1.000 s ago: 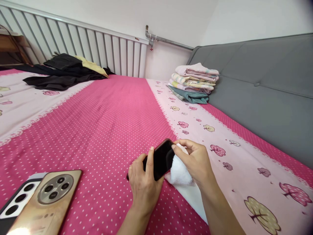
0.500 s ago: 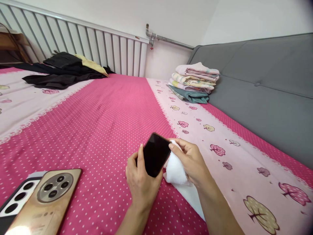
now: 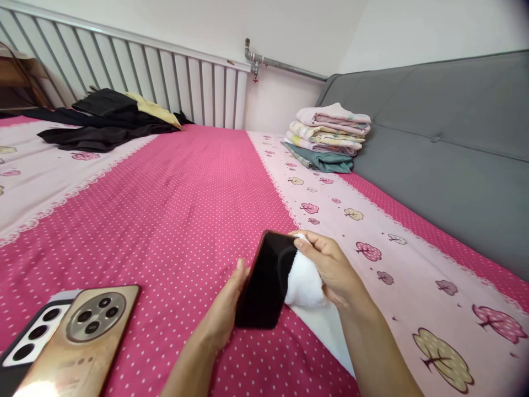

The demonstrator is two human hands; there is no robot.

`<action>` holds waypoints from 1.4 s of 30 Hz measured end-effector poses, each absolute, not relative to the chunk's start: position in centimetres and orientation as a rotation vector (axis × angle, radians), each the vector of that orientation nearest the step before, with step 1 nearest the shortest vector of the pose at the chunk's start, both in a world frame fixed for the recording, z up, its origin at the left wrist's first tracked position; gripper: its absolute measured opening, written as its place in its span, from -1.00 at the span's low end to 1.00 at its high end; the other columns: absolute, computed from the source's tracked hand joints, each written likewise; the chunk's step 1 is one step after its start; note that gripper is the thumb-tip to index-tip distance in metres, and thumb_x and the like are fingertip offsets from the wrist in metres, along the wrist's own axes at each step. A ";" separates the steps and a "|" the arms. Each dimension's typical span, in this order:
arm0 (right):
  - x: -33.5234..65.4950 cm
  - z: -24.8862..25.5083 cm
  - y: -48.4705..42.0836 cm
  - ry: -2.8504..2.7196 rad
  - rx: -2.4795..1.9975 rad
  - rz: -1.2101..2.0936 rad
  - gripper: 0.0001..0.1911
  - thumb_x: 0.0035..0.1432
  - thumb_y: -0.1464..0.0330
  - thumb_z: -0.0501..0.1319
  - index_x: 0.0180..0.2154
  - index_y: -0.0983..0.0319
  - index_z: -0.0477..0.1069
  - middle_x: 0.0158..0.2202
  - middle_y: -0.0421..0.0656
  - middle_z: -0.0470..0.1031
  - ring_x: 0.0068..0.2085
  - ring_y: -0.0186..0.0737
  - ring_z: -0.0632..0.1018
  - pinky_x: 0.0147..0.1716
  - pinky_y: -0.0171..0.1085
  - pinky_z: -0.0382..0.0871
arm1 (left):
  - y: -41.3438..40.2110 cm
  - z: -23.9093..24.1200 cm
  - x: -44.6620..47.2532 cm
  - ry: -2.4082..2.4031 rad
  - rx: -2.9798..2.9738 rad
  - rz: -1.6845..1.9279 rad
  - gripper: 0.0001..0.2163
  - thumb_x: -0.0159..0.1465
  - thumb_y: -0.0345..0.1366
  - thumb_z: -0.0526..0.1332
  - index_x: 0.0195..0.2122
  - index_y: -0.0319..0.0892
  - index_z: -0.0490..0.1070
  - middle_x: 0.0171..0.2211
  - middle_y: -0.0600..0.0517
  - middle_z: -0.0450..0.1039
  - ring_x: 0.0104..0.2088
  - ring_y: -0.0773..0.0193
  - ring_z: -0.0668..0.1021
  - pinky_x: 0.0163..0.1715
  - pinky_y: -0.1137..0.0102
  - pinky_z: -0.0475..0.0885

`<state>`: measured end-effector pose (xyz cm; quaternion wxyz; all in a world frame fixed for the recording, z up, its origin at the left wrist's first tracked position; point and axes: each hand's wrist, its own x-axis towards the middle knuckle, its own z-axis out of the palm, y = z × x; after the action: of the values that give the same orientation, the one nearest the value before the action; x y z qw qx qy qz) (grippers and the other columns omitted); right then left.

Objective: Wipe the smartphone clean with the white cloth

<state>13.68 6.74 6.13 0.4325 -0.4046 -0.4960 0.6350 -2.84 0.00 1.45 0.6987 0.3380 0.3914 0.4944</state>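
A smartphone (image 3: 266, 281) with a black, unlit screen and a reddish-brown edge is tilted above the bed, screen towards me. My left hand (image 3: 225, 306) is against its left edge, thumb pointing up along the side, the other fingers mostly hidden behind it. At the upper right corner, my right hand (image 3: 330, 264) pinches the phone through a fluffy white cloth (image 3: 305, 282), thumb in front. The cloth hangs down below that hand onto the bedspread.
At the lower left, a gold phone (image 3: 82, 353) lies face down, overlapping a black-and-white phone (image 3: 35, 333). Folded fabrics (image 3: 326, 138) are stacked by the grey headboard (image 3: 446, 149). Dark clothes (image 3: 103, 118) lie near the radiator (image 3: 165, 77). The bedspread (image 3: 194, 182) is pink, dotted and tree-patterned.
The phone has turned more upright and come slightly lower. My left hand has slid down and left, its thumb moving off the phone's front side. The right hand keeps the cloth at the corner.
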 end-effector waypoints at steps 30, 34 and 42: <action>9.8 4.3 4.8 -1.828 -0.930 0.494 -0.92 0.13 0.47 0.19 -0.34 0.26 0.47 -0.37 -0.18 0.47 -0.35 -0.34 0.49 -0.35 -0.39 0.39 | -0.1 2.2 0.6 0.930 0.134 1.071 -0.41 0.17 0.12 0.06 0.09 -0.20 0.33 -0.13 -0.17 0.53 -0.03 0.05 0.51 0.03 0.23 0.32; 9.8 4.6 4.7 -1.904 -0.868 0.624 -0.93 0.10 0.49 0.22 -0.36 0.25 0.47 -0.36 -0.19 0.47 -0.34 -0.37 0.49 -0.37 -0.42 0.36 | 0.0 2.1 0.6 0.949 0.116 1.080 -0.43 0.17 0.12 0.06 0.04 -0.22 0.37 -0.20 -0.17 0.56 -0.08 0.05 0.54 -0.01 0.23 0.36; 9.9 5.1 3.7 -2.210 -0.940 0.805 -0.87 0.02 0.55 0.27 -0.40 0.21 0.52 -0.39 -0.25 0.49 -0.40 -0.39 0.47 -0.39 -0.41 0.29 | 0.2 1.7 -0.7 0.867 0.069 1.048 -0.39 0.17 0.19 -0.03 -0.26 -0.33 0.49 -0.41 -0.20 0.56 -0.28 0.04 0.60 -0.25 0.27 0.46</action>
<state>9.87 3.71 5.10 0.2998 -0.3542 -0.8323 0.3032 -0.69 0.24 1.73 0.7769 0.0321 0.4007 0.4845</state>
